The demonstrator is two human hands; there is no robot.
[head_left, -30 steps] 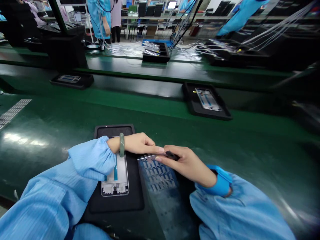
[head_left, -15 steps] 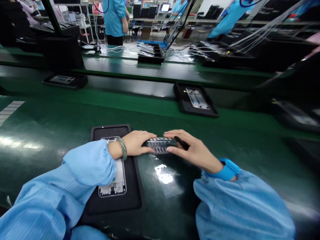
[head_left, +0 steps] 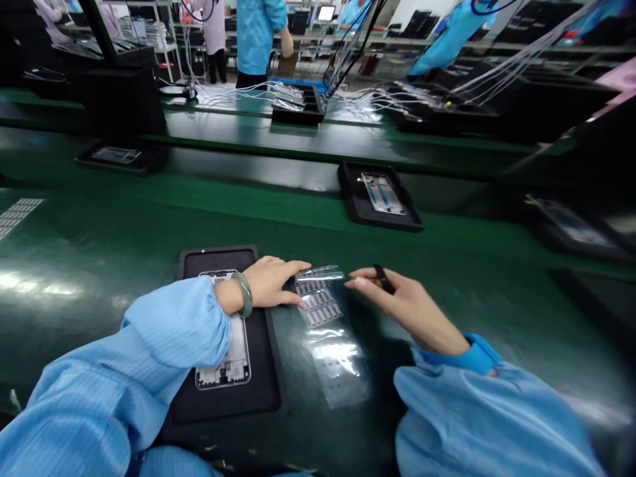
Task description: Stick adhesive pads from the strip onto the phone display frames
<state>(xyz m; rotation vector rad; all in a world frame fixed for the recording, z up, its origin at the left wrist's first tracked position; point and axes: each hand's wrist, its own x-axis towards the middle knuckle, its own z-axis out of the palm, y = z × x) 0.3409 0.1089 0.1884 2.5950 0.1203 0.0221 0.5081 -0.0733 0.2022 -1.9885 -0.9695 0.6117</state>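
Note:
A clear film sheet with rows of small grey pieces [head_left: 320,305] lies on the green table. My left hand [head_left: 271,281] has its thumb and forefinger spread, their tips touching the sheet's left edge. Just off the sheet's upper right corner is my right hand [head_left: 402,298], its fingertips pinched together; what they hold is too small to make out. A black item [head_left: 383,279] crosses its fingers. Under my left forearm, a silver phone frame [head_left: 238,351] lies in a black tray [head_left: 263,404], partly hidden by the sleeve.
Beyond my hands, a black tray [head_left: 348,199] holds another phone frame [head_left: 382,193]. More trays are at the far left and right. A raised shelf [head_left: 223,136] carries cables and a black bin [head_left: 298,116]. A grey grid sheet [head_left: 18,215] lies at left. People stand behind.
My right hand has moved right, away from the sheet, which now lies flatter with more of its rows showing. My left hand has barely moved. A person in blue behind has shifted right.

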